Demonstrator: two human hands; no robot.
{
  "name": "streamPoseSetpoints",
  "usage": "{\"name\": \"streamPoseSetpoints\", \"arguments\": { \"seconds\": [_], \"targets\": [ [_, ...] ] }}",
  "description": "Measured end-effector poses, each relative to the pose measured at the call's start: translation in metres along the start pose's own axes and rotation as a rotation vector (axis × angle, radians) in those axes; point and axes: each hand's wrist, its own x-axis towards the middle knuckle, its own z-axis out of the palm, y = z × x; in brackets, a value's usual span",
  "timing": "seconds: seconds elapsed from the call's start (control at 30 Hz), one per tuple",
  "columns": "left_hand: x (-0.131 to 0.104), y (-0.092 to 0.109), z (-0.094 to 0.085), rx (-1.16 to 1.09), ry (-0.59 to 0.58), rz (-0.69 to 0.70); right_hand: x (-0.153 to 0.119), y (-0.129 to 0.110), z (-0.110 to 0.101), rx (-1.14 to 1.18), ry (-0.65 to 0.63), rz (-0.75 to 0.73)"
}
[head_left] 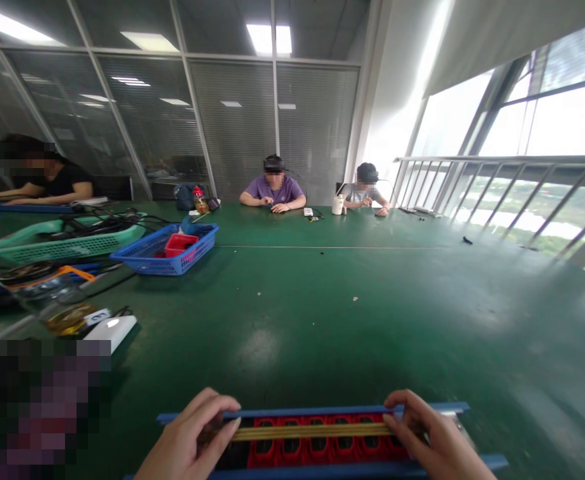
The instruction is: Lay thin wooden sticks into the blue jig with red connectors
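Note:
My left hand [189, 437] and my right hand [426, 437] are at the near edge of the view, thumb and fingers pinched. Between them stretches a level bundle of thin yellowish rods [312, 432], one end in each hand. Under the rods lies a row of red open-topped compartments [317, 455] with dark insides. A long blue rail [312, 412] runs along the far side of this row, and another blue rail [362, 473] along the near side. My fingers cover both rod ends, and the frame's lower edge cuts off part of the near rail.
To the left on the green table [292, 333] stand a blue basket [165, 265] holding a red box and a green basket [22, 250] with dark cables. Nearer lie a white device [115, 330] and a yellow tape roll [72, 321]. Several people sit around the table's far side.

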Motion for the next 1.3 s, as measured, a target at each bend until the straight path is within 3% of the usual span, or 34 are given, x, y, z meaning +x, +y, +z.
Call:
{"name": "streamPoseSetpoints", "arguments": {
  "seconds": [0.23,0.8,0.93,1.1,1.3],
  "targets": [
    [0.000,0.006,-0.003,0.029,-0.069,0.001,0.001,0.004,0.003,-0.055,-0.008,0.032],
    [0.002,0.006,-0.003,0.019,-0.075,-0.009,0.011,-0.001,-0.027,-0.141,-0.115,-0.079],
    [0.000,-0.003,-0.001,0.018,-0.049,0.003,0.016,-0.002,-0.037,0.016,-0.071,-0.043],
    [-0.002,-0.016,0.003,0.008,0.018,-0.005,0.025,0.014,-0.059,0.217,0.135,0.077],
    [-0.003,-0.023,-0.010,0.095,0.104,-0.020,0.052,0.030,-0.072,0.251,0.209,0.100]
  ]
}}
